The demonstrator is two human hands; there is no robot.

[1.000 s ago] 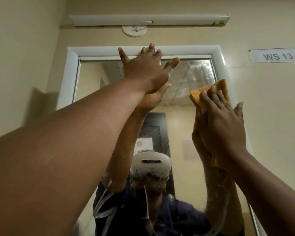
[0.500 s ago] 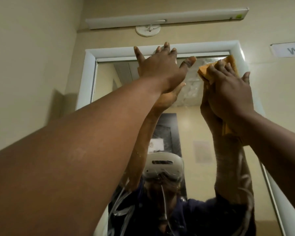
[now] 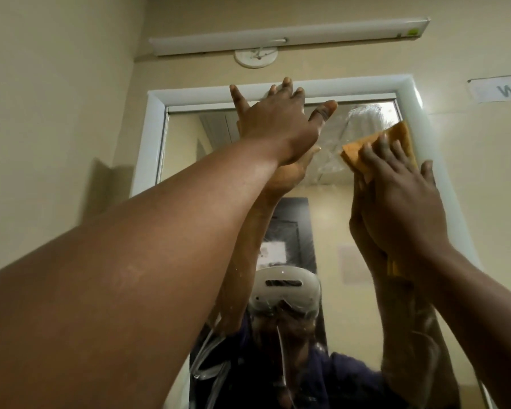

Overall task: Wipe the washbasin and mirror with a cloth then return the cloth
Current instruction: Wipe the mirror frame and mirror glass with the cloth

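The mirror (image 3: 189,160) hangs on the wall in a white frame (image 3: 151,143). My left hand (image 3: 281,125) rests flat against the glass near the top edge, fingers spread and tips over the frame. My right hand (image 3: 401,202) presses an orange cloth (image 3: 396,137) flat onto the upper right part of the glass, beside the right frame edge. Wet streaks show on the glass between the two hands. The washbasin is out of view.
A white tube light (image 3: 289,36) and a round ceiling rose (image 3: 255,58) sit on the wall above the mirror. A paper label (image 3: 502,90) is stuck at the upper right. The side wall (image 3: 56,98) stands close on the left.
My right hand has slid the cloth down and a little right from the mirror's top right corner. The left hand stays on the top edge.
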